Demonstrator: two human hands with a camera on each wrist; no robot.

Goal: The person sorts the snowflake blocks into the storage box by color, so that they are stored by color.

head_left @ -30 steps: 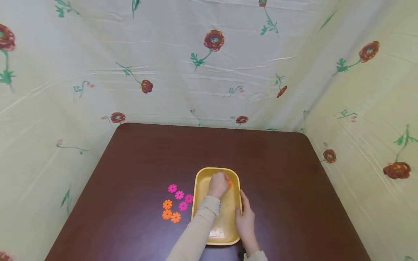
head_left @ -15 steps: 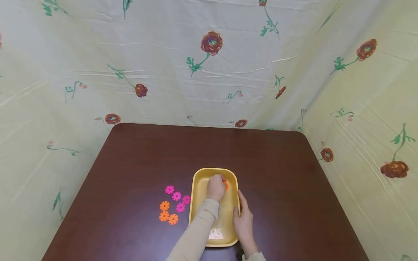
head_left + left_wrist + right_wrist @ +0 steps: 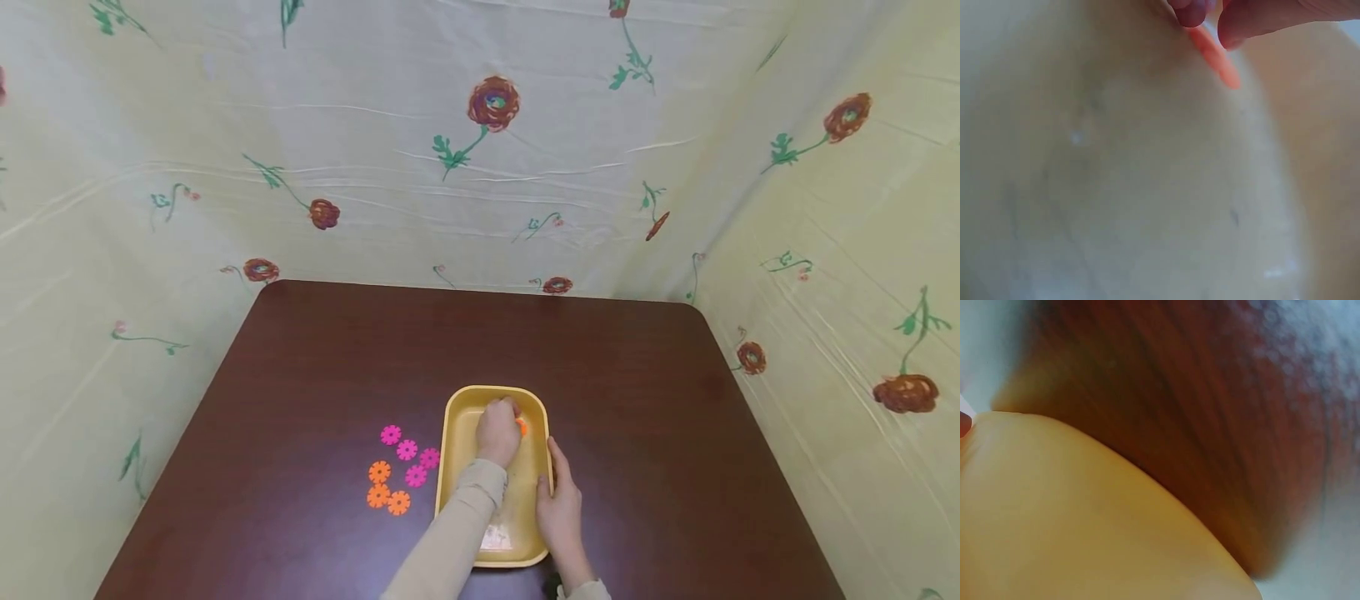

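A yellow tray (image 3: 457, 417) sits on the dark brown table (image 3: 337, 367) near its front edge. My left hand (image 3: 499, 432) reaches into the tray and pinches an orange gear-shaped disc (image 3: 521, 427). In the left wrist view the disc (image 3: 1215, 57) shows edge-on between fingertips (image 3: 1254, 24) just above the tray floor (image 3: 1135, 187). My right hand (image 3: 558, 500) holds the tray's right rim, fingers along its outer edge. The right wrist view shows the tray wall (image 3: 1085, 525) close up against the table (image 3: 1210, 412).
Left of the tray lie several flat gear discs: pink ones (image 3: 408, 451) nearer the back and orange ones (image 3: 382, 492) nearer the front. Flower-printed cloth (image 3: 480, 150) hangs behind and to both sides of the table.
My left hand has drawn slightly back toward me inside the tray with the orange disc. The right hand stays on the rim. The head view has shifted a little.
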